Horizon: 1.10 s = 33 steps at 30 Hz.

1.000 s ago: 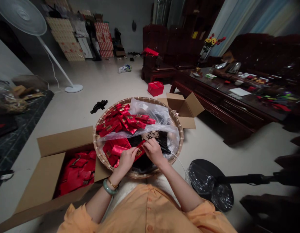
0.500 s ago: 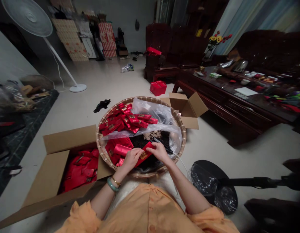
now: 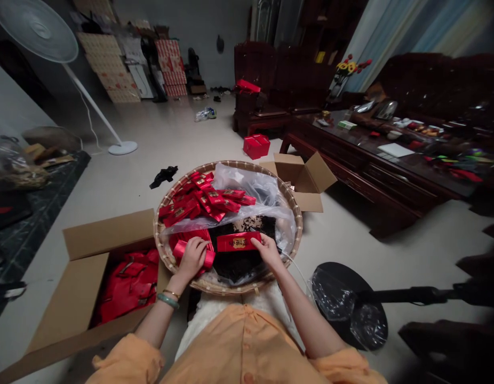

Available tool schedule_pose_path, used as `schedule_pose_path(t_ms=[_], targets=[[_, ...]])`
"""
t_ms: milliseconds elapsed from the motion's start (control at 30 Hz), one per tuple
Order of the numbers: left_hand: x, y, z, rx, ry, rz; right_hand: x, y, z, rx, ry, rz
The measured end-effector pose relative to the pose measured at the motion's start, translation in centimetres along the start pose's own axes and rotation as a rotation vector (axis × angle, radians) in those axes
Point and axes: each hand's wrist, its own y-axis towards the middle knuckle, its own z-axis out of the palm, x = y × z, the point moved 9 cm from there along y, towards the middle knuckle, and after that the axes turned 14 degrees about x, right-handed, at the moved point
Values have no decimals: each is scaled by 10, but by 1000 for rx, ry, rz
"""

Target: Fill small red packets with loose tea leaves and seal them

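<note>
My right hand (image 3: 268, 250) pinches the right end of a flat red foil packet (image 3: 231, 242) with gold lettering, held level over dark loose leaves (image 3: 234, 266) that look like tea. My left hand (image 3: 193, 257) is down on shiny red packets (image 3: 207, 260) at the near left of the round woven basket (image 3: 299, 224). Its fingers are drawn together, and what they grip is hidden. A heap of red packets (image 3: 207, 197) lies on clear plastic (image 3: 251, 181) at the far side of the basket. Behind the held packet, a grey stick-like tool is mostly covered.
An open carton (image 3: 79, 293) with red packets stands at the left, and another open carton (image 3: 311, 181) behind the basket at the right. A red box (image 3: 256, 145) sits on the floor. At the right are a black round base (image 3: 351, 306) and a dark wooden table (image 3: 375, 160).
My left hand has let go of the held packet and moved left onto the shiny red packets. My right hand keeps the packet, now turned level. The view has shifted slightly.
</note>
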Motion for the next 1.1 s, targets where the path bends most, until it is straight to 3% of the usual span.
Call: schedule_pose_path(t_ms=[67, 200, 333, 433, 533, 633, 867, 1100], targets=[[6, 6, -8, -85, -261, -130, 3, 2, 9, 44, 4, 4], [1, 21, 9, -103, -896, -328, 20, -1, 35, 185, -14, -11], [-22, 31, 18, -163, -1177, -343, 26, -10, 67, 389, 113, 40], [-28, 30, 15, -192, -1120, -361, 15, -10, 74, 419, 213, 117], [-15, 19, 5, -308, -997, -451, 8, 0, 53, 259, 145, 98], [-4, 15, 3, -293, -975, -490, 16, 5, 36, 187, 26, 15], [-6, 16, 5, -163, -1040, -448, 37, -9, 51, 390, 44, 21], [0, 12, 3, -124, -818, -395, 27, -13, 54, 415, 145, 125]])
